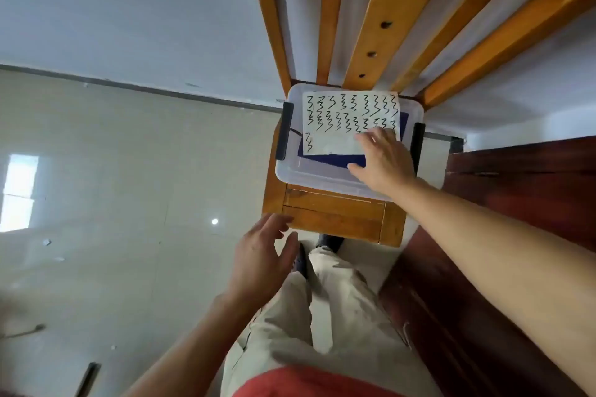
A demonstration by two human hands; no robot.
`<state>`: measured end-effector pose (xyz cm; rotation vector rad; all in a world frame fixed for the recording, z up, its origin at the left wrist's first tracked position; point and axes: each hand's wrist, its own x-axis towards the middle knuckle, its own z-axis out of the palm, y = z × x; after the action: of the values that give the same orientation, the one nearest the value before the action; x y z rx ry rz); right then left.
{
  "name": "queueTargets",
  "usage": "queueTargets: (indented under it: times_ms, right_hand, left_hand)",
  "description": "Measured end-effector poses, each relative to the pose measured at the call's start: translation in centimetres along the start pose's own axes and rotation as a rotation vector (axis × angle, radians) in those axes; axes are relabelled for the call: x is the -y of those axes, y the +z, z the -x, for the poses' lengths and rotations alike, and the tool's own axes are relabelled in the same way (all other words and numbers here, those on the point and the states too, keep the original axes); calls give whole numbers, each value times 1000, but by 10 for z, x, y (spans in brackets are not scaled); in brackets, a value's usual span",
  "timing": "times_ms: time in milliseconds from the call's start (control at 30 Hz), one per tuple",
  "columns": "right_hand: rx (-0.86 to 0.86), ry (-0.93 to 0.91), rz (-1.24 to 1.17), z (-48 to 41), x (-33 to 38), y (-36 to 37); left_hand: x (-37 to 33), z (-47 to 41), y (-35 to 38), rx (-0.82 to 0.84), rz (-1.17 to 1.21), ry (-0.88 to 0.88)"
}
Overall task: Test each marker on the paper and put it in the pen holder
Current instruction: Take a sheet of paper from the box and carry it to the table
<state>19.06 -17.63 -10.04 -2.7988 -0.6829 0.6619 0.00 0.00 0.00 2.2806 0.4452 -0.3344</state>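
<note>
A white paper (335, 142) covered with several black zigzag test marks lies on the lid of a clear plastic box (300, 177). My right hand (383, 158) rests flat on the paper's lower right corner, fingers spread and straight, holding nothing. My left hand (261, 261) hovers in the air below the chair seat's front edge, fingers relaxed and empty. No marker and no pen holder are in view.
The box, with dark side latches (283, 132), sits on the seat of a wooden chair (332, 219) with a slatted back. Pale tiled floor spreads to the left. A dark red-brown wooden piece of furniture (516, 190) stands at the right. My legs are below the chair.
</note>
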Motion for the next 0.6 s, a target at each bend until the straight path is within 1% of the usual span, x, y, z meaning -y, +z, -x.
queueTargets:
  times_ms: [133, 200, 300, 433, 533, 600]
  right_hand:
    - [70, -69, 86, -28, 2, 28]
    - [62, -67, 124, -28, 4, 49]
    - [-79, -95, 150, -21, 1, 69]
    - [-272, -189, 123, -17, -5, 83]
    - [-341, -248, 80, -19, -10, 83]
    - [-343, -258, 37, -19, -9, 77]
  left_hand:
    - [11, -26, 15, -79, 80, -78]
    - [19, -31, 25, -90, 116, -97]
    - [32, -36, 39, -106, 149, -124]
    - [46, -39, 47, -109, 158, -148]
    - [53, -41, 45, -101, 167, -150]
    - [53, -40, 39, -101, 166, -140]
